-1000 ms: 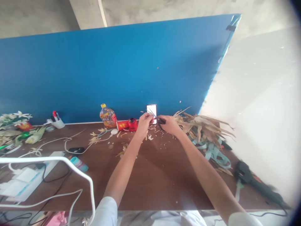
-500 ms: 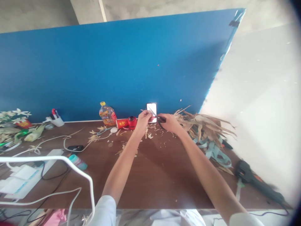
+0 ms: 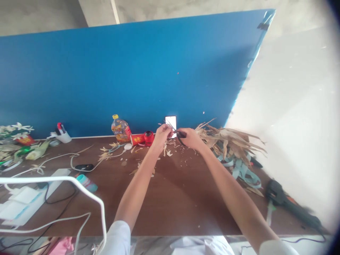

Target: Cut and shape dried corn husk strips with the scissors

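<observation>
My right hand (image 3: 189, 137) is closed around the handles of dark scissors (image 3: 181, 135), whose blades point up and left towards my left hand. My left hand (image 3: 162, 136) is pinched on something too small to make out, right beside the blades. Behind both hands a phone (image 3: 171, 121) with a bright white screen leans upright against the blue panel. Pale husk scraps (image 3: 169, 153) lie on the brown table (image 3: 180, 198) below my hands.
A bottle with a yellow cap (image 3: 120, 129), a red can (image 3: 137, 139) and red tape (image 3: 148, 137) stand left of my hands. Dried husks (image 3: 231, 140), pale ribbon (image 3: 245, 175) and a glue gun (image 3: 289, 203) lie right. Cables and a white power strip (image 3: 29, 203) occupy the left.
The whole view has shifted very slightly. Both hands stay together in nearly the same place, with the scissors still in my right hand.
</observation>
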`<state>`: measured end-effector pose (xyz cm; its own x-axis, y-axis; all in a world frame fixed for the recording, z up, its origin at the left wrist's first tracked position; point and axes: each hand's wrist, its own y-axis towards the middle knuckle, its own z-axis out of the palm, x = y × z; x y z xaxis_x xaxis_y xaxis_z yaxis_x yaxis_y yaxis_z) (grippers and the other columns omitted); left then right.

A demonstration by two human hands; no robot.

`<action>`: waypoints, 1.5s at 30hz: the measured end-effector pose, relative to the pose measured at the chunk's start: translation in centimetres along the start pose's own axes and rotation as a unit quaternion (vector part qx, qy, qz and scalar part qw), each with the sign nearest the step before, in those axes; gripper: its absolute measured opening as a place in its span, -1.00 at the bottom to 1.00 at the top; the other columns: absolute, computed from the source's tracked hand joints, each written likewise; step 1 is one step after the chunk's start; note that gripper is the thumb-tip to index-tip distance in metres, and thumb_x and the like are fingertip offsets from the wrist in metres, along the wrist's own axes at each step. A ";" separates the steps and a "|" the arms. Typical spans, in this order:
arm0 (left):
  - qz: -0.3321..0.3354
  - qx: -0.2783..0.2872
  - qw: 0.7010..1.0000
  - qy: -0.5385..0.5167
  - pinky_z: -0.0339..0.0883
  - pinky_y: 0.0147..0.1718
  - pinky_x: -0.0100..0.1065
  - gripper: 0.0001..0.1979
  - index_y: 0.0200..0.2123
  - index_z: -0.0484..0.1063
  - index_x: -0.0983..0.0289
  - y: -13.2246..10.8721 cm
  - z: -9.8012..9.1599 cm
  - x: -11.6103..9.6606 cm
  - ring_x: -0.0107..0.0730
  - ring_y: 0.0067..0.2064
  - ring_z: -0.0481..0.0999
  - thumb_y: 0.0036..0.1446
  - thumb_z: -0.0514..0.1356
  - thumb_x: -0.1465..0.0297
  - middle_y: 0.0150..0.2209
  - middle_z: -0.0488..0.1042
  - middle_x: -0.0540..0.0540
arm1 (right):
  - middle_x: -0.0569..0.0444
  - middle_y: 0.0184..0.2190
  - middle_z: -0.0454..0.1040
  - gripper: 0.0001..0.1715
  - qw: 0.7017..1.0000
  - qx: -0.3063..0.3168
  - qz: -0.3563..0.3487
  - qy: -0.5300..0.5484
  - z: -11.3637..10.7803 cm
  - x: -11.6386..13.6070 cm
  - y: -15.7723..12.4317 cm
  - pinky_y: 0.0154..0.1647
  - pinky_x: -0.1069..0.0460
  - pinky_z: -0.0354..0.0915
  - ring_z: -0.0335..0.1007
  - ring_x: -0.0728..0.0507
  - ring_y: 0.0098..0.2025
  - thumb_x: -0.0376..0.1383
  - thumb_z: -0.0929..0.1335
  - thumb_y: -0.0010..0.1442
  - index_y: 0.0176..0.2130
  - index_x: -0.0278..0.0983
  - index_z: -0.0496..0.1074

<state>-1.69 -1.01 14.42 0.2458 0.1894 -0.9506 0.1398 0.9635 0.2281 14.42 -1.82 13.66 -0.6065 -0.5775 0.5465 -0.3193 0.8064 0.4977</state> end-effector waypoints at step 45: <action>0.023 -0.042 0.997 0.062 0.16 -0.48 -0.44 -0.78 -0.46 0.38 0.31 0.1 -0.6 -0.2 -0.53 -0.50 0.31 0.06 0.23 0.27 -0.53 0.38 0.03 | 0.10 -0.61 0.42 -0.79 0.999 0.033 -0.001 -0.021 -1.1 -0.3 -0.3 -0.52 0.08 -0.02 0.20 -0.02 -0.57 -0.32 0.23 0.07 -0.47 -0.26 0.44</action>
<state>-2.27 -0.81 14.54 0.1289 0.2504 -0.9595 0.0499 0.9647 0.2585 15.44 -2.01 14.09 -0.6346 -0.5749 0.5165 -0.3673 0.8124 0.4529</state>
